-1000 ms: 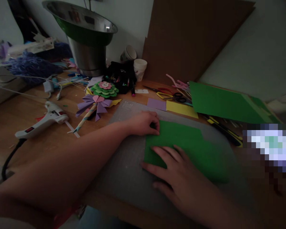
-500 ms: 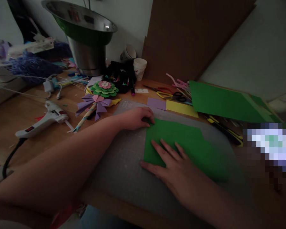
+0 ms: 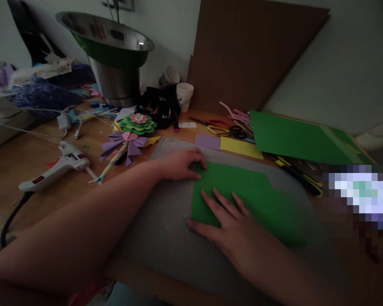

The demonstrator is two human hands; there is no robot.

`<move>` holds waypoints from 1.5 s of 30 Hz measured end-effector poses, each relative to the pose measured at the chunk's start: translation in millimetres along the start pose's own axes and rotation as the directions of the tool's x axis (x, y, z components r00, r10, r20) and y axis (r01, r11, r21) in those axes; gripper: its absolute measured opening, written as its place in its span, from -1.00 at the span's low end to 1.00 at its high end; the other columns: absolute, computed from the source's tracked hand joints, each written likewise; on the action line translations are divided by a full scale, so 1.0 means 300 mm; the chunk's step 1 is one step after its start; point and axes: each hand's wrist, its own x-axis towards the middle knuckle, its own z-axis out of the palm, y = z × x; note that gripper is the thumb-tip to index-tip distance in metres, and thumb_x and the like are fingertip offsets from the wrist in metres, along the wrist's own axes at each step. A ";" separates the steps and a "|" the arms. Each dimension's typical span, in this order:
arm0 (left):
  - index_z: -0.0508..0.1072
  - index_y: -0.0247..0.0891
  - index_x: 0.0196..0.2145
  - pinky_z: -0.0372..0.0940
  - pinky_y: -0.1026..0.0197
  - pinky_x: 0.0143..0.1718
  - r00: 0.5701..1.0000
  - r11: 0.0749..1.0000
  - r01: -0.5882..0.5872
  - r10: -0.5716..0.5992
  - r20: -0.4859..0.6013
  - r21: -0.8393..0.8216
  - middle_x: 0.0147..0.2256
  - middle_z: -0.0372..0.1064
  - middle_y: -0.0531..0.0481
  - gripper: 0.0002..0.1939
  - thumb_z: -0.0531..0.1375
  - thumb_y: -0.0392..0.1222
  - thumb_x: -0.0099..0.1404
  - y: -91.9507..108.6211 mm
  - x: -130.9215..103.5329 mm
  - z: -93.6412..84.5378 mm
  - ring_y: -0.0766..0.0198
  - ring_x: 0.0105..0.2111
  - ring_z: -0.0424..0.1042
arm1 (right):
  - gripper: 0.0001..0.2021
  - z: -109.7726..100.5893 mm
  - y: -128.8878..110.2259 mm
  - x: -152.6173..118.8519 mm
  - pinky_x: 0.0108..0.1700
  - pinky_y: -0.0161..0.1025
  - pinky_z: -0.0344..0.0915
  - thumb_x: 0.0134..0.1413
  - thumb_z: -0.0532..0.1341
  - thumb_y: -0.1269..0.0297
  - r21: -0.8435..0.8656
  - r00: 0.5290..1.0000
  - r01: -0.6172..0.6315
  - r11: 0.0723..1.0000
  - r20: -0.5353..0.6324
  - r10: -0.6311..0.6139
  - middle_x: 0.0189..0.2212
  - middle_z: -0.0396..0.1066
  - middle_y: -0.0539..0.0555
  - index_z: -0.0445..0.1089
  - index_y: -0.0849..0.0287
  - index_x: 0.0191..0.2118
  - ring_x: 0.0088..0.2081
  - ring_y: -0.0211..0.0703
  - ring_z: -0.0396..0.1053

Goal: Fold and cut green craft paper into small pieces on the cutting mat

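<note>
In the head view, the green paper (image 3: 242, 195) lies flat on the grey cutting mat (image 3: 166, 229) at the centre of the frame. Over the last second the left hand (image 3: 181, 163) has shifted slightly along the sheet's upper left corner, and its fingers now curl down onto that corner, pinching or pressing it; which of the two cannot be told. The right hand (image 3: 232, 227) has crept a little further onto the sheet and lies open, palm down, fingers spread over the lower left part, thumb on the mat. The paper itself has barely moved, so it looks pinned and being smoothed. Its long axis runs from centre-left toward lower right, the left edge nearly vertical in the frame. A glue gun (image 3: 55, 168) rests at left.
</note>
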 end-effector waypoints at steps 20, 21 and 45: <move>0.44 -0.27 -0.17 0.14 0.15 0.06 1.000 1.000 0.012 -0.012 0.016 -0.023 -0.12 0.26 -0.07 -0.77 0.12 -0.42 0.22 0.000 0.002 -0.002 0.26 -0.08 0.30 | -0.48 -0.017 -0.010 0.005 0.13 0.43 -0.09 0.20 0.04 0.37 -0.006 0.997 -0.049 0.999 0.064 0.050 0.31 -0.08 0.13 0.09 -0.29 0.21 0.29 0.24 -0.15; 0.44 -0.28 -0.17 0.14 0.14 0.06 1.000 1.000 0.015 -0.014 0.015 -0.022 -0.12 0.26 -0.08 -0.77 0.12 -0.41 0.22 0.000 0.002 -0.001 0.25 -0.08 0.30 | -0.49 -0.015 -0.008 0.005 0.14 0.42 -0.10 0.20 0.04 0.35 -0.004 0.997 -0.050 0.999 0.056 0.050 0.31 -0.09 0.12 0.08 -0.26 0.22 0.29 0.22 -0.15; 0.43 -0.24 -0.18 0.16 0.15 0.03 1.000 1.000 -0.004 0.004 -0.024 0.006 -0.14 0.28 -0.06 -0.81 0.18 -0.33 0.21 -0.007 0.002 0.009 0.23 -0.10 0.30 | -0.52 -0.003 0.024 0.002 0.15 0.40 -0.09 0.19 0.09 0.22 0.024 1.000 -0.029 0.999 0.008 0.029 0.31 -0.05 0.00 0.10 -0.35 0.19 0.28 0.17 -0.08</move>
